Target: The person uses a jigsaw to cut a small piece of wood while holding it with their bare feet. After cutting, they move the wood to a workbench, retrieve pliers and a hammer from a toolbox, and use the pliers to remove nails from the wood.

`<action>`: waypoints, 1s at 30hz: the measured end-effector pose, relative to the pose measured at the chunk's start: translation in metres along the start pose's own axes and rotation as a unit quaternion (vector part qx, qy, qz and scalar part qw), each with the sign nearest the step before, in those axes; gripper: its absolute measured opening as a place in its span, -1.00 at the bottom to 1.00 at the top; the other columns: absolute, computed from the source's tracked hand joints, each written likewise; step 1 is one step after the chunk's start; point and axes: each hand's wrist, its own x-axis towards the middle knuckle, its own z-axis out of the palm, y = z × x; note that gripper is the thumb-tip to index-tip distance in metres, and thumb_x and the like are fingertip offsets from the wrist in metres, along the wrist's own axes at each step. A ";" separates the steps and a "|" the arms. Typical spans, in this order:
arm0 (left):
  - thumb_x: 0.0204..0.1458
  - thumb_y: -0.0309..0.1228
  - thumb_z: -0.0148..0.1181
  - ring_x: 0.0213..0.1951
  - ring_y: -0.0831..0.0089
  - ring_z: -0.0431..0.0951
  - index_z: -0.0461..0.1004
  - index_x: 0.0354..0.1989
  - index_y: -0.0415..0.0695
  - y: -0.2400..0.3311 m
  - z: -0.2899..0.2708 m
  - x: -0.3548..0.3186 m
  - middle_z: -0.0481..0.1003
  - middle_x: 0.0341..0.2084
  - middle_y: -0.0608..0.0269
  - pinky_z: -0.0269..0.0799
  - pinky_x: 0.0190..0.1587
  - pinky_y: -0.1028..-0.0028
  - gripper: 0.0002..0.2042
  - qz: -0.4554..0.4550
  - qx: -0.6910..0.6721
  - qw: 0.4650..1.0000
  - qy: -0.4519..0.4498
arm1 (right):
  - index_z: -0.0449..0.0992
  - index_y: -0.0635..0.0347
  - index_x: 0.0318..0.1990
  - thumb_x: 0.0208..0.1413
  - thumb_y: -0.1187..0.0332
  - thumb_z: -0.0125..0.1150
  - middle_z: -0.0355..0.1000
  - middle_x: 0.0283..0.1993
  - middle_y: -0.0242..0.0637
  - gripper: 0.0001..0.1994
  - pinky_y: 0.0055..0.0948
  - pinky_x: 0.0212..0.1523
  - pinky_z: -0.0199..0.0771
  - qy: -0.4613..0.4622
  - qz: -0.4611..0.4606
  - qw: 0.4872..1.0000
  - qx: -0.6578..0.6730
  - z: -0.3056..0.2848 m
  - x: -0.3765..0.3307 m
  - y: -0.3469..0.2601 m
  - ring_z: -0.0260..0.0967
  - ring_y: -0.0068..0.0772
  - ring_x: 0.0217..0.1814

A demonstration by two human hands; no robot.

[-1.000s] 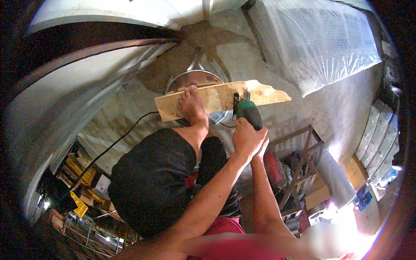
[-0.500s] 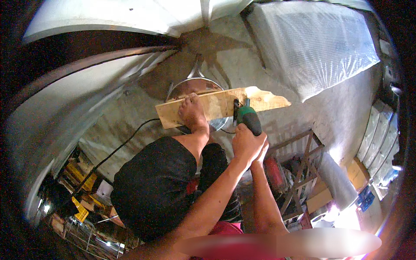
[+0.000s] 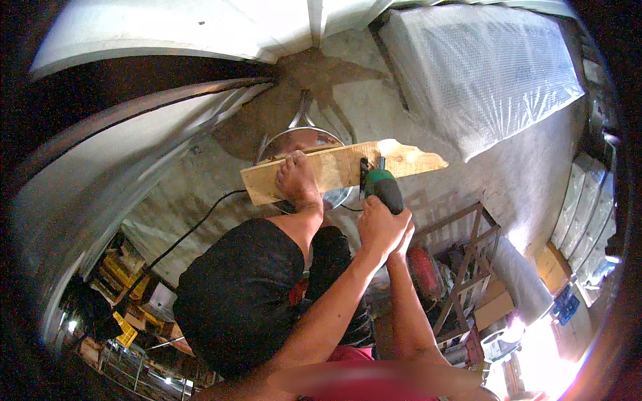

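A green and black jigsaw (image 3: 383,192) rests against the near edge of a pale wooden board (image 3: 341,164), towards the board's right part. Both my hands are closed round its body: my left hand (image 3: 380,228) is on top, and my right hand (image 3: 403,244) is partly hidden behind it. The board lies across a round metal-rimmed stool (image 3: 301,138); its right end is cut to a wavy, tapering outline. My bare foot (image 3: 298,179) presses on the board's left part. The blade is too small to make out.
A black cable (image 3: 194,228) runs over the concrete floor at the left. Beyond, on the right, stands a large block in clear plastic wrap (image 3: 485,73). A metal frame (image 3: 471,267) and a red cylindrical object (image 3: 425,273) are close to my right arm. Yellow crates (image 3: 126,329) are lower left.
The board, stool and jigsaw sit slightly lower in the picture as the view shifts a little. Both hands keep their hold on the jigsaw, and the foot stays on the board.
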 end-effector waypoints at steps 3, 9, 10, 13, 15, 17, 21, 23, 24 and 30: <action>-0.05 -0.03 0.34 0.03 -0.22 0.58 0.37 -0.01 -0.44 0.001 0.000 0.001 0.48 -0.01 -0.31 0.51 0.13 0.02 -0.33 0.000 0.002 1.000 -0.002 | 0.57 0.35 -0.25 0.16 0.35 0.27 0.60 -0.39 -0.19 -0.81 -0.27 -0.35 0.54 0.005 0.009 1.000 0.013 0.000 0.001 0.000 0.53 -0.41 -0.38; -0.05 -0.04 0.33 0.02 -0.22 0.59 0.37 -0.01 -0.45 0.002 0.000 0.001 0.49 -0.02 -0.33 0.52 0.12 0.02 -0.33 0.006 0.007 1.000 0.007 | 0.57 0.37 -0.23 0.15 0.34 0.26 0.59 -0.39 -0.18 -0.79 -0.28 -0.34 0.54 0.010 -0.022 0.999 0.026 0.002 0.002 -0.001 0.53 -0.39 -0.38; -0.05 -0.04 0.33 0.01 -0.22 0.59 0.37 -0.01 -0.45 0.001 0.000 0.001 0.49 -0.02 -0.33 0.52 0.12 0.03 -0.33 0.005 0.009 1.000 0.004 | 0.57 0.37 -0.23 0.15 0.34 0.26 0.59 -0.39 -0.18 -0.78 -0.28 -0.34 0.54 0.008 -0.023 0.999 0.024 0.001 0.002 -0.001 0.53 -0.39 -0.38; -0.05 -0.04 0.33 0.02 -0.22 0.59 0.37 -0.01 -0.45 0.001 0.000 0.001 0.49 -0.01 -0.33 0.52 0.12 0.03 -0.33 0.006 0.009 1.000 0.003 | 0.57 0.37 -0.24 0.14 0.35 0.27 0.59 -0.39 -0.18 -0.79 -0.27 -0.34 0.54 0.002 -0.028 0.999 0.020 0.000 0.002 -0.003 0.53 -0.39 -0.38; -0.05 -0.04 0.34 0.01 -0.22 0.59 0.37 -0.01 -0.45 0.001 0.000 0.001 0.49 -0.01 -0.32 0.52 0.12 0.04 -0.33 0.007 0.007 1.000 0.005 | 0.57 0.37 -0.24 0.14 0.36 0.28 0.59 -0.40 -0.18 -0.80 -0.27 -0.34 0.54 0.000 -0.032 0.999 0.018 0.000 0.002 -0.003 0.53 -0.39 -0.38; -0.05 -0.04 0.34 0.01 -0.22 0.59 0.38 -0.01 -0.44 0.002 -0.001 0.002 0.49 -0.01 -0.32 0.52 0.13 0.04 -0.34 0.005 0.010 1.000 0.005 | 0.56 0.36 -0.24 0.13 0.38 0.29 0.58 -0.40 -0.19 -0.81 -0.28 -0.34 0.54 -0.002 -0.030 1.000 0.007 0.000 0.003 -0.002 0.53 -0.39 -0.38; -0.06 -0.04 0.34 0.01 -0.22 0.60 0.39 -0.02 -0.43 0.005 -0.003 0.002 0.50 -0.02 -0.31 0.52 0.13 0.04 -0.35 0.001 0.011 1.000 0.005 | 0.56 0.35 -0.24 0.12 0.39 0.31 0.57 -0.40 -0.21 -0.83 -0.28 -0.34 0.53 0.009 -0.011 1.000 0.021 0.003 0.004 0.001 0.51 -0.40 -0.38; -0.06 -0.04 0.34 0.01 -0.21 0.60 0.39 -0.02 -0.43 0.006 -0.004 0.001 0.50 -0.02 -0.30 0.53 0.12 0.03 -0.35 0.000 0.008 1.000 0.006 | 0.56 0.35 -0.24 0.13 0.39 0.30 0.57 -0.40 -0.22 -0.83 -0.29 -0.35 0.53 0.013 -0.013 0.999 0.039 0.003 0.005 0.003 0.51 -0.41 -0.38; -0.05 -0.05 0.33 0.00 -0.21 0.60 0.39 -0.02 -0.43 0.006 -0.004 0.001 0.50 -0.02 -0.30 0.53 0.12 0.03 -0.36 -0.001 0.008 1.000 0.006 | 0.57 0.35 -0.23 0.14 0.39 0.30 0.58 -0.40 -0.22 -0.83 -0.29 -0.34 0.53 0.009 -0.016 0.999 0.029 0.003 0.005 0.003 0.51 -0.42 -0.37; -0.05 -0.05 0.32 -0.01 -0.22 0.60 0.38 -0.02 -0.43 0.007 -0.005 0.001 0.50 -0.03 -0.31 0.54 0.09 0.02 -0.36 0.004 0.007 1.000 0.013 | 0.58 0.35 -0.21 0.14 0.39 0.28 0.60 -0.38 -0.21 -0.82 -0.29 -0.33 0.54 0.004 -0.029 0.999 0.019 0.001 0.006 -0.001 0.53 -0.44 -0.36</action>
